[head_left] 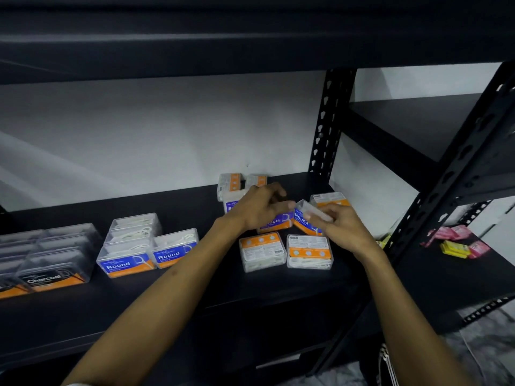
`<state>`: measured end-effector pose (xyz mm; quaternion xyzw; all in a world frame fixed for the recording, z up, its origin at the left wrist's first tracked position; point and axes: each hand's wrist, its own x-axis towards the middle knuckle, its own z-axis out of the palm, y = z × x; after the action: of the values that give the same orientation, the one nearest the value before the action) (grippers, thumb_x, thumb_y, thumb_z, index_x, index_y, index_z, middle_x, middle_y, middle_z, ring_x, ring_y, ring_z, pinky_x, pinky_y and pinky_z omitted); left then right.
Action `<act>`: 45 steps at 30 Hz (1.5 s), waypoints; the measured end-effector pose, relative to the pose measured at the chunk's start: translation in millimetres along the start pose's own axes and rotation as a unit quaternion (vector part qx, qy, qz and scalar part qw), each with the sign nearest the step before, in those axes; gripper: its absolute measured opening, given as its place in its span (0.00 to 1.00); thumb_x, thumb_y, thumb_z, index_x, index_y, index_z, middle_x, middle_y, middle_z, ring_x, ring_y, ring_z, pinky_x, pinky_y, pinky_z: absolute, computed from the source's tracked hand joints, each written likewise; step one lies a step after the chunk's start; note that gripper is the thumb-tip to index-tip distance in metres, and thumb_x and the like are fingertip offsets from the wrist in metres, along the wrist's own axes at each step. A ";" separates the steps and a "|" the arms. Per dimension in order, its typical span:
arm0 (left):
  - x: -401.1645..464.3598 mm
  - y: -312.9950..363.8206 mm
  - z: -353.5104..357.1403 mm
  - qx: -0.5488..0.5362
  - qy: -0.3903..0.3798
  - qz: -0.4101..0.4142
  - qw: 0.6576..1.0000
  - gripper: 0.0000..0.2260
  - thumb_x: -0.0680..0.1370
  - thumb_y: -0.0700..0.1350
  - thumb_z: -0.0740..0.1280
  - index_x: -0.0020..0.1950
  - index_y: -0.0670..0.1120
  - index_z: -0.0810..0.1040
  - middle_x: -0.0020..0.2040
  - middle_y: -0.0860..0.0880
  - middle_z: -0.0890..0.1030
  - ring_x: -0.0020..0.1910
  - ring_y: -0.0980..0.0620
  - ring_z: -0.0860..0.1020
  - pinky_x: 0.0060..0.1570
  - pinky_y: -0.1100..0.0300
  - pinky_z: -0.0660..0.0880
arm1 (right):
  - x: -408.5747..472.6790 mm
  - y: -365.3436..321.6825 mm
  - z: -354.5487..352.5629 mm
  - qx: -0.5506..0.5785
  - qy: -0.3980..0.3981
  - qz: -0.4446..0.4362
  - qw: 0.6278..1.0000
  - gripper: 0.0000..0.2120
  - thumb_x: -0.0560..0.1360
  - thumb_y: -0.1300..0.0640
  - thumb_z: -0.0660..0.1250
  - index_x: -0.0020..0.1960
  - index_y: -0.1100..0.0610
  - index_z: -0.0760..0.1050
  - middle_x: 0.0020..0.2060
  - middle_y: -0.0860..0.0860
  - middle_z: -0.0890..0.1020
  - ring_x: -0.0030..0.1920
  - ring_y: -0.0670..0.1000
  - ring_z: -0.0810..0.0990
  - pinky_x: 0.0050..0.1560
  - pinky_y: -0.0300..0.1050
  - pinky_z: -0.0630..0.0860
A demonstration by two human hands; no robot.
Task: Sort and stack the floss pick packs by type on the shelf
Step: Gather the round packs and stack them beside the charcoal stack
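On the black shelf [195, 299] lie clear floss pick packs with blue and orange labels. My right hand [338, 227] grips a tilted "Round" pack [305, 218] at the right. My left hand [259, 207] hovers with spread fingers over a "Smooth" pack [274, 222], touching or just above it. Two packs lie label-down in front: one [262, 250] and another [309, 250]. More packs stand behind, near the wall [230, 183]. At the left, "Round" packs [126, 260] are stacked beside a single one [174, 249]. "Charcoal" packs [53, 263] are stacked at the far left.
A perforated black upright [327, 126] stands behind the packs at the right. A second black rack [457, 274] to the right holds small pink and yellow boxes [459, 243]. The shelf board above hangs low overhead. A white wall backs the shelf.
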<state>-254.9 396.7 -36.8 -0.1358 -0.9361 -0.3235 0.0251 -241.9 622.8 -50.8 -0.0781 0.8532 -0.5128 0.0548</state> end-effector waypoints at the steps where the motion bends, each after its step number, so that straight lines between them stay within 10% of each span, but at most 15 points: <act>1: -1.4 0.1 -1.1 0.000 -0.013 0.005 1.000 0.20 0.77 0.57 0.70 0.64 0.48 0.75 0.56 0.50 0.80 0.53 0.54 0.80 0.53 0.59 0.78 | -0.8 -1.4 0.5 -0.022 -0.007 -0.009 1.000 0.13 0.72 0.48 0.75 0.51 0.53 0.80 0.43 0.46 0.84 0.42 0.44 0.83 0.41 0.38 0.78; 9: -10.2 -0.7 -12.4 -0.045 0.005 -0.004 0.999 0.19 0.76 0.53 0.72 0.64 0.49 0.76 0.58 0.52 0.80 0.57 0.57 0.79 0.56 0.65 0.76 | -2.3 -14.4 1.0 -0.104 0.105 -0.073 0.986 0.16 0.74 0.55 0.74 0.60 0.56 0.78 0.49 0.49 0.81 0.47 0.47 0.77 0.37 0.30 0.68; 14: -31.1 -1.4 -43.1 -0.064 0.047 0.017 0.997 0.14 0.77 0.49 0.73 0.61 0.50 0.78 0.53 0.55 0.82 0.55 0.60 0.79 0.57 0.64 0.76 | -6.8 -37.8 5.7 -0.128 0.125 -0.187 0.966 0.17 0.75 0.58 0.73 0.63 0.56 0.77 0.54 0.51 0.76 0.54 0.50 0.77 0.52 0.41 0.74; 22: -105.0 -36.3 -113.4 -0.044 0.077 -0.074 0.993 0.14 0.75 0.48 0.75 0.60 0.51 0.80 0.56 0.55 0.83 0.57 0.59 0.80 0.63 0.57 0.75 | -4.4 -87.3 63.2 -0.066 -0.015 -0.263 0.963 0.20 0.76 0.59 0.71 0.67 0.55 0.75 0.55 0.47 0.78 0.55 0.44 0.77 0.55 0.33 0.74; 35: -215.2 -102.3 -135.3 0.085 0.045 -0.220 0.971 0.58 0.54 0.74 0.75 0.79 0.57 0.58 0.81 0.51 0.57 0.79 0.48 0.54 0.77 0.44 0.55 | 26.0 -109.4 170.4 -0.105 -0.181 -0.227 0.951 0.13 0.74 0.56 0.73 0.58 0.53 0.79 0.53 0.47 0.82 0.52 0.46 0.80 0.54 0.45 0.77; 45: -224.1 -111.8 -115.7 0.064 0.076 -0.222 0.970 0.43 0.71 0.60 0.73 0.80 0.52 0.57 0.82 0.51 0.50 0.80 0.50 0.44 0.77 0.47 0.49 | 28.5 -107.5 174.8 -0.085 -0.269 -0.161 0.946 0.12 0.78 0.56 0.69 0.61 0.53 0.79 0.54 0.46 0.81 0.54 0.44 0.79 0.51 0.36 0.74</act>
<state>-74.3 188.2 -42.6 0.1025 -0.9569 -0.2697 0.0321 -231.2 416.3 -38.0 -0.3540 0.8234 -0.4000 0.1917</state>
